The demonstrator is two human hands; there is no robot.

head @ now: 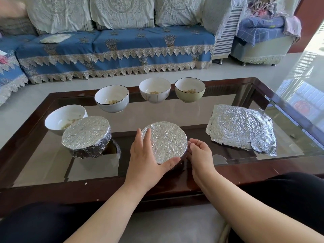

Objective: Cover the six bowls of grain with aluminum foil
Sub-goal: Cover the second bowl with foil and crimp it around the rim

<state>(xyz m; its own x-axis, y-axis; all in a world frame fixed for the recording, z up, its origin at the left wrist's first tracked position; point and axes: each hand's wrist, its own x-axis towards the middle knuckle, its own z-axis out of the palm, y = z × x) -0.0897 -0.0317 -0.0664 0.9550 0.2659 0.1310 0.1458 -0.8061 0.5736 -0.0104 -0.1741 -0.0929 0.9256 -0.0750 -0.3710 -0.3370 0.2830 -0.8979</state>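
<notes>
A foil-covered bowl (166, 142) stands near the table's front edge. My left hand (149, 155) cups its left side, thumb curled round the front rim and fingers on the foil top. My right hand (199, 154) holds its right side with curled fingers. A second foil-covered bowl (86, 135) stands to the left. Behind it sits an uncovered white bowl (63, 119) with grain. Three more uncovered bowls with grain line the back: a white one (112, 99), a white one (155, 90) and a greenish one (189, 90). Crumpled foil sheets (242, 128) lie stacked at the right.
The bowls stand on a glass-topped coffee table with a dark wooden frame (273, 95). A blue-covered sofa (122, 50) runs along the far side. A stool piled with cloth (263, 37) stands at the back right. My dark-clothed legs show at the bottom corners.
</notes>
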